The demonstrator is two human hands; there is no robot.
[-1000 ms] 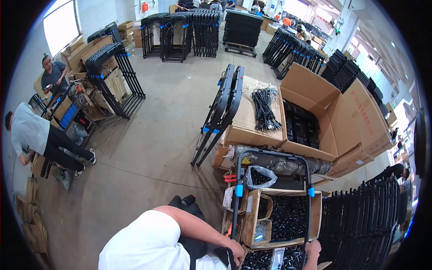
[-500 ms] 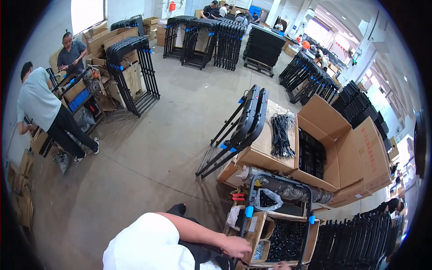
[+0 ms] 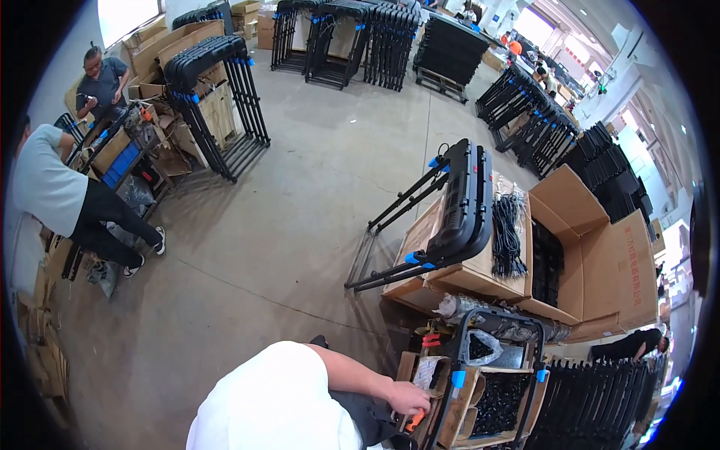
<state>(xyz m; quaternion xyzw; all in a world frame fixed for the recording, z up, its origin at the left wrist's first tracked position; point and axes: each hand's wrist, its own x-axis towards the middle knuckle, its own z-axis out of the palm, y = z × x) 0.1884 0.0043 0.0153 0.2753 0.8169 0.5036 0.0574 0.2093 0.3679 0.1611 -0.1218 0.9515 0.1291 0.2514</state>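
Note:
My left hand (image 3: pixel 408 398) reaches in from the white sleeve at the lower middle, its fingers curled down onto an orange-handled tool (image 3: pixel 415 420); the tool's far end is hidden. It lies beside a wooden parts box (image 3: pixel 465 420) with small black parts (image 3: pixel 498 403) in it. Over the box stands a black tubular frame (image 3: pixel 454 352) with blue clips (image 3: pixel 458 379) on its legs. Beyond the black parts, a clear plastic bag (image 3: pixel 484 348) holds more dark pieces. My right hand is out of view.
Red-handled pliers (image 3: pixel 431 340) lie beyond the box. Farther off, folded black frames (image 3: pixel 469 202) lean by an open carton (image 3: pixel 592 262) and a bundle of black cables (image 3: pixel 508 236). Stacked black frames (image 3: pixel 592 405) stand at the right. Two people (image 3: pixel 56 180) work at the left.
My left hand has moved from the parts box's near corner to the orange-handled tool beside it. My right hand has left the view. The whole view has shifted.

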